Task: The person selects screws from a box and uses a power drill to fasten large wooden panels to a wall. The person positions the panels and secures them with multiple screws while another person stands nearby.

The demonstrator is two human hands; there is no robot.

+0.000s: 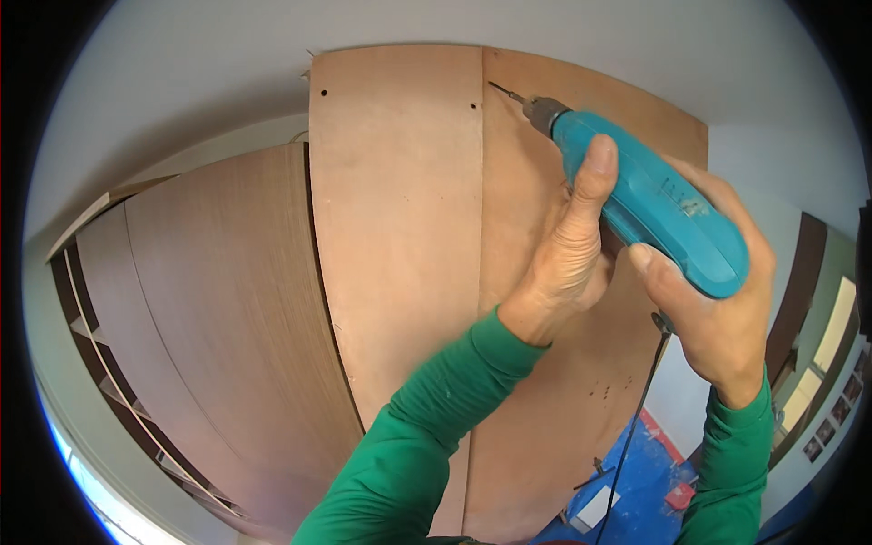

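Both my hands hold a teal corded power drill [658,195], tilted up toward the left. My left hand [577,232] supports it near the front, thumb lying along its side. Around the rear of the body my right hand [727,300] is closed. A thin bit [501,90] sticks out of the dark chuck [545,115]. Its tip points at the upper part of the right plywood panel [536,381], close to the seam; whether it touches the wood I cannot tell. Left of the seam stands a second plywood panel [400,254] with dark round holes near its top.
A brown wood-grain panel [227,300] stands at the left, beside an open-sided shelf frame [109,363]. The drill's black cord [631,427] hangs down toward a blue floor covering [645,472]. A white box [597,509] and a red item [679,496] lie there. The ceiling [436,23] is close above.
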